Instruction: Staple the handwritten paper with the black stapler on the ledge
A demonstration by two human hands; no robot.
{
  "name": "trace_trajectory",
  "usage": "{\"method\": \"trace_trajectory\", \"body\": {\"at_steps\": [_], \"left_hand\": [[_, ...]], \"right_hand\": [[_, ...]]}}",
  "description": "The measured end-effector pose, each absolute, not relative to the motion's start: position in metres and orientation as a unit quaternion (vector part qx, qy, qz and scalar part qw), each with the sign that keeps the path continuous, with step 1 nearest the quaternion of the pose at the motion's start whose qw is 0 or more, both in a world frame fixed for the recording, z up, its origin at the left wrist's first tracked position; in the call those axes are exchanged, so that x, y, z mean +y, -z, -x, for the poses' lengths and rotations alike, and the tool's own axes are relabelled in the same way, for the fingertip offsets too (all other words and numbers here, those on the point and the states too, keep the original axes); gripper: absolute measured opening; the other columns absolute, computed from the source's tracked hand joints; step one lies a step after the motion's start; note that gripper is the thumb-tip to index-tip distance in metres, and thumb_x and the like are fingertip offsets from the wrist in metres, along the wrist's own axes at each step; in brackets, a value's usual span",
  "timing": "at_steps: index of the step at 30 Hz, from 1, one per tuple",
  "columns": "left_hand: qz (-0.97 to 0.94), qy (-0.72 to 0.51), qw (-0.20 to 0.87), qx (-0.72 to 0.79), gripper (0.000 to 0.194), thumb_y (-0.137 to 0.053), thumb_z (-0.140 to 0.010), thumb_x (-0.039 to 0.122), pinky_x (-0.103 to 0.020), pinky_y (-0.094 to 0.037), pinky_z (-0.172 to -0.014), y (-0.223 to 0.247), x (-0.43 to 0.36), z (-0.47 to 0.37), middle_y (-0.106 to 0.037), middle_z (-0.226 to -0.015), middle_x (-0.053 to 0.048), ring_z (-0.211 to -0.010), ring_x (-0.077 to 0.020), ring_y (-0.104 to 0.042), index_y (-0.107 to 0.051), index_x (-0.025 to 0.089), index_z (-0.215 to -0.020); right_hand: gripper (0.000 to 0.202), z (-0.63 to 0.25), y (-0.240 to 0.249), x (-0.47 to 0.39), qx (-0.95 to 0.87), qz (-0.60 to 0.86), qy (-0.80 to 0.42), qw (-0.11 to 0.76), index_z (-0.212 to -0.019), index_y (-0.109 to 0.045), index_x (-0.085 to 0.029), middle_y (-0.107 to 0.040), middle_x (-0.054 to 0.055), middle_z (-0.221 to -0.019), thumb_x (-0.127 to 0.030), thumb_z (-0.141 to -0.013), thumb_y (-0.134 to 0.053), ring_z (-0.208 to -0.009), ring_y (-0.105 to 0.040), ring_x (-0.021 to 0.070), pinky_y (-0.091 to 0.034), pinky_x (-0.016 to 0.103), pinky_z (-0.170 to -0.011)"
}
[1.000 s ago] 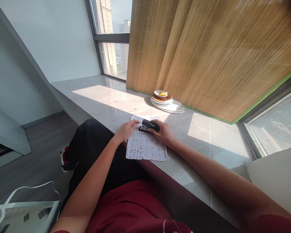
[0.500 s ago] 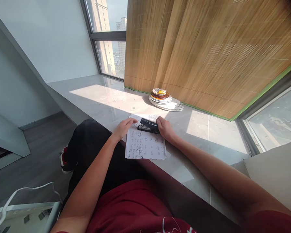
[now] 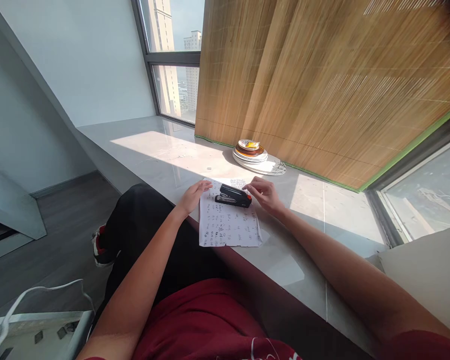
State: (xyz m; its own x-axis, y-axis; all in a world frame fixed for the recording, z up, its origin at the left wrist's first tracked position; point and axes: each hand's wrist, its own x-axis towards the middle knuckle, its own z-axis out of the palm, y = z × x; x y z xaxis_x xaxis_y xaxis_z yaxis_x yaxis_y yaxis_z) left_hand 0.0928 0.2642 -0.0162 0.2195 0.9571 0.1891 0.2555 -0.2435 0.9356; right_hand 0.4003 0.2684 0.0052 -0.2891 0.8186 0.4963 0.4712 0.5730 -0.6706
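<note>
A black stapler (image 3: 230,197) with a red spot at its right end lies across handwritten sheets of paper (image 3: 230,232), its jaws spread toward the left. My left hand (image 3: 191,199) is at the upper left edge of the paper, closed on it, with the fingertips over the sheet; its underside is hidden. Beside the stapler's red end is my right hand (image 3: 267,195), fingers partly curled and loosened, index finger pointing at the stapler. It grips nothing that I can see.
A stack of plates (image 3: 250,154) stands on a larger white oval plate (image 3: 275,167) near the bamboo blind (image 3: 303,90). The pale sill (image 3: 165,160) runs along the window. A white cable (image 3: 41,288) hangs at lower left.
My right hand has let go of the stapler's right end and drawn slightly right, uncovering the red spot. The stapler stays on the paper. My left hand remains at the paper's edge.
</note>
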Motion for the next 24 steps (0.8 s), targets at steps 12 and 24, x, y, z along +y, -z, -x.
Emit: {"method": "trace_trajectory", "body": {"at_steps": [12,24], "left_hand": [[-0.666,-0.43,0.412,0.449,0.053,-0.04,-0.109,0.057,-0.049,-0.043,-0.125,0.016,0.264,-0.093,-0.073,-0.14,-0.013,-0.139,-0.0303,-0.064,-0.069,0.019,-0.131],[-0.652,-0.443,0.423,0.447,0.057,-0.039,-0.109,0.062,-0.05,-0.044,-0.123,0.015,0.264,-0.093,-0.074,-0.138,-0.014,-0.133,-0.0313,-0.067,-0.071,0.019,-0.128]], "right_hand": [[0.05,-0.404,0.003,0.265,-0.787,0.418,-0.163,0.423,-0.054,-0.054,-0.023,-0.048,0.001,-0.057,-0.049,-0.096,-0.053,-0.058,-0.041,0.0155,-0.038,0.034,-0.061],[0.048,-0.402,0.011,0.273,-0.788,0.414,-0.141,0.433,-0.058,-0.019,-0.025,-0.022,-0.003,-0.059,-0.037,-0.087,-0.056,-0.059,-0.022,0.013,-0.023,0.032,-0.056]]}}
